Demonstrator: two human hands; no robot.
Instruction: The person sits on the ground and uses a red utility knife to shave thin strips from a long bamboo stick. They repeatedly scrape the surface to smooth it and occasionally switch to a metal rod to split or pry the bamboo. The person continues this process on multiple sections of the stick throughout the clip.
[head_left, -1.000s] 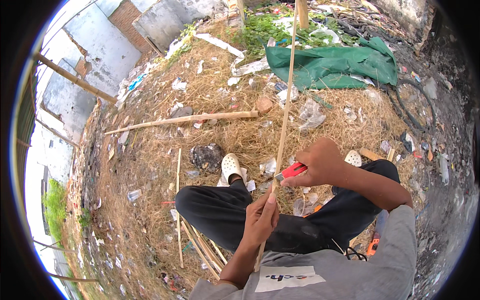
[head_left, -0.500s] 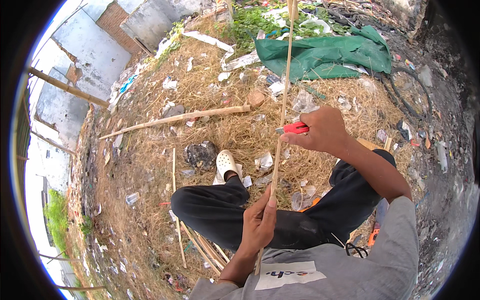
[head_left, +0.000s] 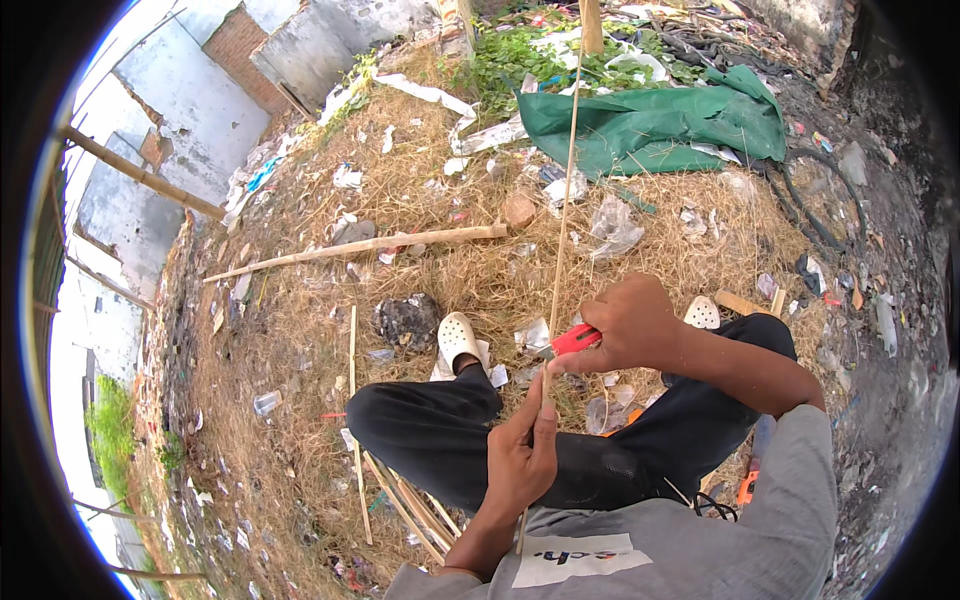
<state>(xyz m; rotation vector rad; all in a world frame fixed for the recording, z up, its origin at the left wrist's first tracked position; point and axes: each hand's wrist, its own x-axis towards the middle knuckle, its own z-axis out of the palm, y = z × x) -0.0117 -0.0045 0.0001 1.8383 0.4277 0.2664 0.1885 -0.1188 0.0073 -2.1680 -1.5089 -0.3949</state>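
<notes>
A long thin strip of bamboo point(head_left: 564, 220) rises from my lap and points away from me across the ground. My left hand point(head_left: 522, 455) is closed around its near part, thumb lying along the top. Just beyond it, my right hand point(head_left: 630, 325) grips a red utility knife point(head_left: 576, 340). The short blade points left and lies at the strip, close to my left fingertips. My right thumb rests near the strip below the blade; whether it presses on it I cannot tell. The strip's near end runs down beside my grey shirt.
Beside my left leg lie several cut bamboo strips point(head_left: 410, 510) and one thin strip point(head_left: 355, 400). Ahead are a dark rock point(head_left: 408, 319), a bamboo pole point(head_left: 350, 249) and a green tarp point(head_left: 650, 125). An orange-handled tool point(head_left: 747, 487) lies at my right. Litter covers the dry grass.
My right hand has drawn the knife toward me along the strip, from well out to right by my left hand. My left hand keeps its hold.
</notes>
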